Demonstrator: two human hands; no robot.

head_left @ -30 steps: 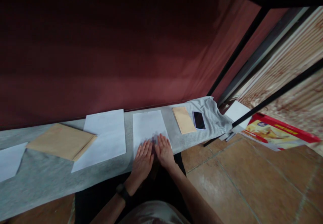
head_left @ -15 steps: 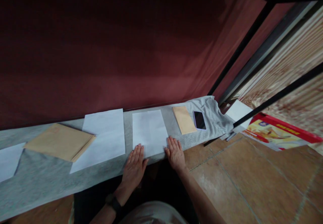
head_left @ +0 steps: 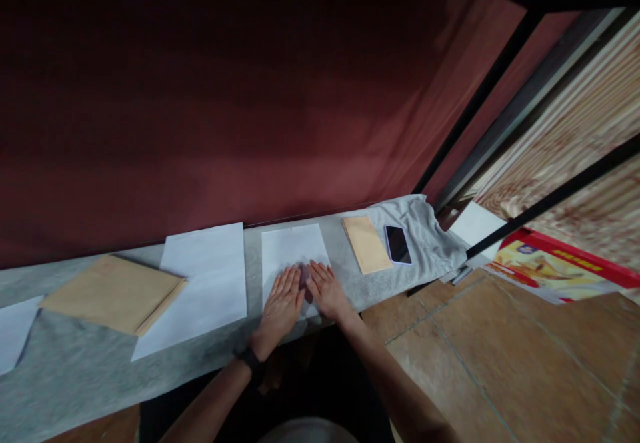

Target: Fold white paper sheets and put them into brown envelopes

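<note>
Here the white sheet (head_left: 291, 251) lies flat on the grey-covered ledge (head_left: 75, 370), its long sides running away from the person, and both hands press on its near half. The left hand (head_left: 281, 308) rests palm down with fingers stretched out and close together, covering the sheet's near left part; the right hand (head_left: 327, 291) lies the same way just beside it, on the near right part, so the two hands almost touch at the index fingers. Neither hand grips anything; both are spread flat on the paper. A dark watch (head_left: 249, 361) sits on the left wrist. Just to the left of the sheet, apart by a narrow strip of grey cover, lies a larger white sheet (head_left: 200, 283), and beyond that a brown envelope (head_left: 113, 293) overlaps its left corner. To the right of the hands lies a smaller brown envelope (head_left: 367, 244), with a dark phone (head_left: 399, 244) just beside it on rumpled grey cloth. A dark red wall (head_left: 200, 96) rises behind the ledge, and brown floor tiles (head_left: 475, 363) spread out to the right.
</note>
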